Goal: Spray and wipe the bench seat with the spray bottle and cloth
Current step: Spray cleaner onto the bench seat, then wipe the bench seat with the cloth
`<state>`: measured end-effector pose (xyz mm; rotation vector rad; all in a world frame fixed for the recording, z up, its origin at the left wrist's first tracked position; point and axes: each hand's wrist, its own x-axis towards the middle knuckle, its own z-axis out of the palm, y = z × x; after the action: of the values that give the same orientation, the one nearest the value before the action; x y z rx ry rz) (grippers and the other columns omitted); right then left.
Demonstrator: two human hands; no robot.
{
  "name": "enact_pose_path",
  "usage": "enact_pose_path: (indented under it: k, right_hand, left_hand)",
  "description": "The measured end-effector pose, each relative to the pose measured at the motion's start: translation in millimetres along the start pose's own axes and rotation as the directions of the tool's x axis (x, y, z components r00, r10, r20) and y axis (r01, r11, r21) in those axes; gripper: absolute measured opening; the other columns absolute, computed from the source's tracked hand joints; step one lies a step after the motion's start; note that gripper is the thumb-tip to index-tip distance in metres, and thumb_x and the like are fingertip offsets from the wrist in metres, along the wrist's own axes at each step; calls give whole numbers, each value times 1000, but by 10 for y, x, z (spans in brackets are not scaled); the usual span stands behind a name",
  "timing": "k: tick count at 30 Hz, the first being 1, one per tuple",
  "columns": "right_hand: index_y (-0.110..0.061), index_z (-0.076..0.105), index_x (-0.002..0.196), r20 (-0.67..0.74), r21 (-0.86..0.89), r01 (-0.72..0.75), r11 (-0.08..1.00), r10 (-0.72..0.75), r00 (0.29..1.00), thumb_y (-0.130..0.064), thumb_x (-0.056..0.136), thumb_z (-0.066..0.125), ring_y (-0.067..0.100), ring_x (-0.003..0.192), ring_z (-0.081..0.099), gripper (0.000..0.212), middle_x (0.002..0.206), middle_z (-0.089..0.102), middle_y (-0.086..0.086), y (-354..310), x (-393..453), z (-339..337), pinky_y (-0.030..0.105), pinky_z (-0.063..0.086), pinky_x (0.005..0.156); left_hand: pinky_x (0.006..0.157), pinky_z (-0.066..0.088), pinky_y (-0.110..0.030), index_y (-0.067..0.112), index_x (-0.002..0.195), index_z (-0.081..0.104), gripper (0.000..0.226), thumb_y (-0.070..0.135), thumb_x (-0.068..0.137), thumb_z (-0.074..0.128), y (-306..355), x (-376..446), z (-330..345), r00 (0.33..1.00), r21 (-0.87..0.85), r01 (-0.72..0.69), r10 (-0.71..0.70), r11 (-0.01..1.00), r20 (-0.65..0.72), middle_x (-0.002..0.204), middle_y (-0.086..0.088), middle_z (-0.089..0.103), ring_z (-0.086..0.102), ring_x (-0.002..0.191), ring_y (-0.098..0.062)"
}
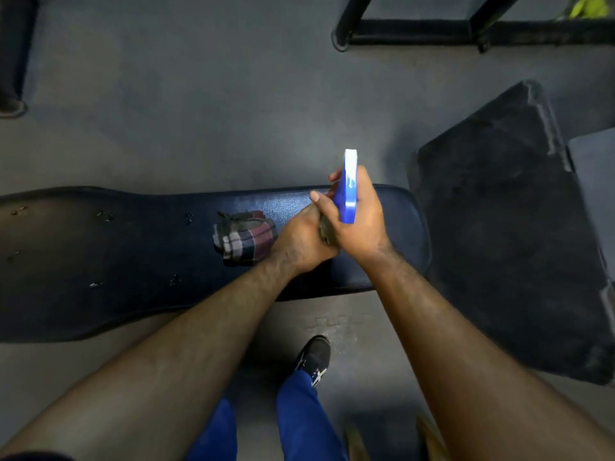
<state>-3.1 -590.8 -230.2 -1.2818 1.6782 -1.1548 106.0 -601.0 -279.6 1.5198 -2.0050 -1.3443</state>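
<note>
Grey rubber-look floor point(199, 104) fills most of the head view. Dark blue bench seat point(100, 247) runs from 9 o'clock toward 3 o'clock across the middle, its rounded end at about 3 o'clock of centre. Small white flecks scattered on the pad toward 9 o'clock; the patch near the hands looks lighter and mottled (wet or glare, cannot tell which).

Right hand point(357, 224) is wrapped around the spray bottle point(349, 188), blue head with a white tip pointing to 12 o'clock, thumb laid across the left side of the head. Bottle body is hidden under the two hands, held above the right end of the seat.

Left hand point(304, 241) is closed in a grip against the right hand, touching it, fingers curled around something low on the bottle; exactly what they pinch is hidden.

Plaid cloth point(244, 239), crumpled, lies on the seat just at 9 o'clock of the left hand, neither hand holding it.

Black padded slab point(506, 227) lies tilted on the floor at 3 o'clock, just beside the seat end. Black metal frame point(432, 28) at 1 o'clock. Person's blue trouser legs point(299, 414) and one black shoe point(314, 359) at 6 o'clock, below the bench edge.
</note>
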Motion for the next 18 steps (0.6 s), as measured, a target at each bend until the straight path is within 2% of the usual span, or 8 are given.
enact_pose_path:
  k: [3, 5, 9, 12, 14, 16, 18]
  right_hand:
    - [-16, 51, 102, 27, 3, -31, 1000, 31, 999, -14, 84, 81, 5, 69, 58, 35, 76, 56, -13, 72, 37, -16, 25, 52, 71]
    - [-18, 52, 105, 42, 14, -47, 999, 46, 998, -15, 83, 81, 8, 74, 60, 37, 81, 59, -11, 88, 42, -36, 29, 54, 75]
    - [-23, 54, 118, 64, 52, -99, 994, 95, 993, -18, 78, 86, 6, 89, 63, 52, 96, 62, -13, 117, -26, -68, 18, 52, 84]
    - [-26, 53, 130, 20, 67, -156, 985, 155, 988, -30, 69, 87, 10, 110, 63, 70, 114, 66, -8, 241, -164, -116, 29, 49, 101]
    - [-31, 50, 135, -15, 57, -217, 975, 218, 976, -30, 68, 89, 8, 117, 59, 77, 122, 63, -3, 330, -315, -170, 27, 46, 104]
    - [-35, 45, 135, -64, 86, -283, 955, 289, 955, -27, 71, 91, 4, 115, 57, 79, 119, 60, -5, 380, -515, -190, 21, 45, 101]
    - [-35, 47, 129, -121, 132, -351, 927, 366, 923, -33, 71, 89, 3, 105, 57, 71, 110, 58, -7, 431, -727, -128, 21, 46, 95]
  left_hand:
    - [83, 54, -29, 28, 132, 50, 67, 17, 70, 73, -18, -3, 32, 1000, -50, -13, 13, 999, -12, 113, 8, 65, 65, 99, -13]
    - [84, 53, -30, 25, 132, 52, 67, 18, 69, 73, -16, -9, 29, 1000, -48, -13, 12, 999, -3, 114, 6, 66, 64, 100, -13]
    - [84, 53, -36, 20, 120, 59, 53, 30, 69, 69, 1, 0, 17, 999, -20, -13, 14, 1000, 34, 110, 3, 66, 64, 98, -15]
    - [92, 52, -39, 17, 131, 50, 76, 44, 64, 72, -131, -1, 51, 998, -37, 55, -55, 998, -1, 121, 0, 63, 62, 110, -17]
    - [101, 48, -41, 15, 141, 43, 91, 49, 63, 75, -234, -73, 75, 993, -6, 120, -121, 993, -17, 135, -5, 57, 57, 121, -21]
    - [107, 44, -41, 12, 148, 37, 93, 36, 70, 81, -265, -227, 70, 982, -2, 186, -186, 983, -21, 146, -12, 47, 54, 127, -25]
    - [104, 46, -37, 11, 150, 36, 88, 23, 76, 81, -345, -393, 76, 968, -8, 245, -245, 969, -61, 146, -13, 47, 57, 122, -24]
